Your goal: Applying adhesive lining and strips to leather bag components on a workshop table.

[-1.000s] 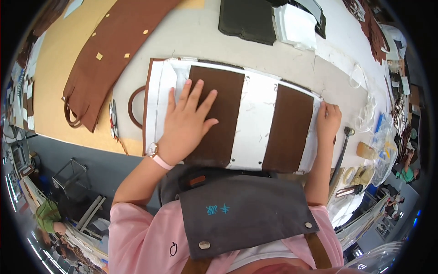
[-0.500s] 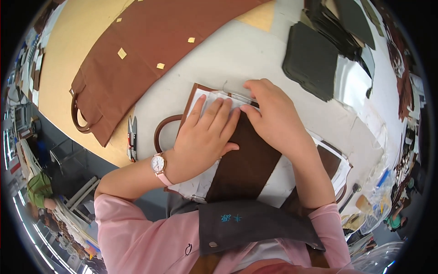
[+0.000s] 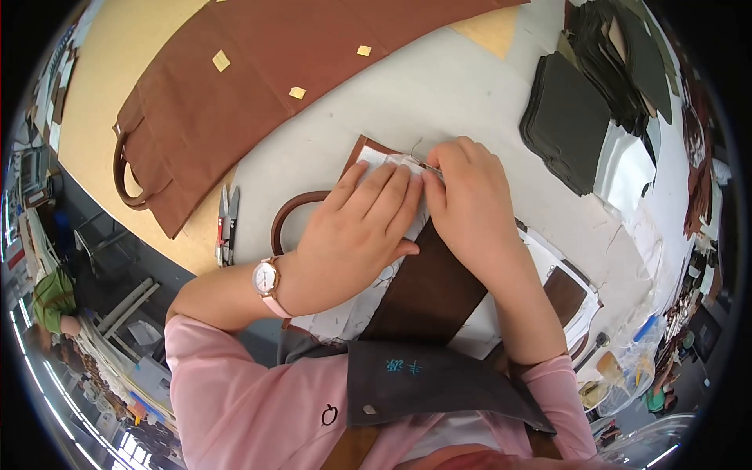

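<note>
Across the tabletop (image 3: 439, 94), left hand (image 3: 348, 243) lies flat, unclenched, on the brown-and-white bag piece (image 3: 431, 290); right hand (image 3: 474, 207) pinches its far edge.

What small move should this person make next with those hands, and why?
Perhaps slide the right hand slightly along the upper edge of the brown-and-white piece: its thumb and fingers pinch that edge, while the left hand lies spread on the white panel close by, which should steady the piece.
</note>
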`<state>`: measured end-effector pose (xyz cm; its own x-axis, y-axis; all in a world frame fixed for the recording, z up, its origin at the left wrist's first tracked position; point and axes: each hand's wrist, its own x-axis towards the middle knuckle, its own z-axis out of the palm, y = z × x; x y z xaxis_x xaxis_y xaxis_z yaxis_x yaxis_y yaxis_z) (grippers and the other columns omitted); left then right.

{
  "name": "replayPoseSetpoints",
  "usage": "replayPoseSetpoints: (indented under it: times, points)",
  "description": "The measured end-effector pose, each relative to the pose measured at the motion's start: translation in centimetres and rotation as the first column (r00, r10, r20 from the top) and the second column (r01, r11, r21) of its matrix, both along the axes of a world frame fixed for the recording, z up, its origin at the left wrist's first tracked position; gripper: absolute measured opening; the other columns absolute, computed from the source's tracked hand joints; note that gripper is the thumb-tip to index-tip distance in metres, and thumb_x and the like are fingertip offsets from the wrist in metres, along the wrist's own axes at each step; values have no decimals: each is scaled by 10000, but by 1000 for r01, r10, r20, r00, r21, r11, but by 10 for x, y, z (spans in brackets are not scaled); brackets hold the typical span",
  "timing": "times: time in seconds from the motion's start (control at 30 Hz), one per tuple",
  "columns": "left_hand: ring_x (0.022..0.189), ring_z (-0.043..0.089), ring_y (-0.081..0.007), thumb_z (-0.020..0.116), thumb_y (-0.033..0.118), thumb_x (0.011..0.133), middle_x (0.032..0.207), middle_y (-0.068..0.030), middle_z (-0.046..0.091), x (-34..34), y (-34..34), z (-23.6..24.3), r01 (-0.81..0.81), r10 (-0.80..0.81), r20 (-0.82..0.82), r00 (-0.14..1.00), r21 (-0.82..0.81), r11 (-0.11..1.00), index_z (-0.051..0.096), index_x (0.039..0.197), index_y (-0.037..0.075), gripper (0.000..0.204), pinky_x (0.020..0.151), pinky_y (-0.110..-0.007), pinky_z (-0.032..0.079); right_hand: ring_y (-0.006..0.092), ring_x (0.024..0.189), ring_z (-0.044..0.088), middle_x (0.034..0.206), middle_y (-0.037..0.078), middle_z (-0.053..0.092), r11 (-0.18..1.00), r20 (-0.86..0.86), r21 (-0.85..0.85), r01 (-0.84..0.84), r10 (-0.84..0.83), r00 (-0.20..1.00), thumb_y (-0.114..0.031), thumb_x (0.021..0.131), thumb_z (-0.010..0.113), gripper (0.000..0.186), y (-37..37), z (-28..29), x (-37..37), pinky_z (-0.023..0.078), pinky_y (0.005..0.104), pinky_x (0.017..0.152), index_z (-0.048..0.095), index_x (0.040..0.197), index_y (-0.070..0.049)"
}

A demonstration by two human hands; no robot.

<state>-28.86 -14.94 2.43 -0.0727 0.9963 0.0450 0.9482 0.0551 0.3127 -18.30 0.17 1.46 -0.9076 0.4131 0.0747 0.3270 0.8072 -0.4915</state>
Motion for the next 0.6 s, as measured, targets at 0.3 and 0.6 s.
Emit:
replayPoseSetpoints:
  times: [0.3, 0.6]
  points:
    - [1262, 482, -255, 672, 440, 813, 1354, -118, 533, -4, 1, 2, 13, -18, -112, 994, -49, 999, 534, 1343, 4, 700, 1049, -464, 404, 309, 821, 550, 863, 112, 557, 998, -130, 36, -44, 48, 990, -22, 826, 636, 95, 3, -19, 7, 420, 404, 748, 572, 897, -28]
    - [1246, 479, -257, 701, 427, 777, 1347, -113, 523, -8, 4, 1, 17, -21, -77, 997, -55, 998, 538, 1342, 7, 722, 1060, -474, 383, 313, 863, 542, 888, 115, 545, 995, -107, -92, 24, -34, 994, -1, 780, 632, 196, -9, -6, 0, 425, 418, 795, 578, 967, -22]
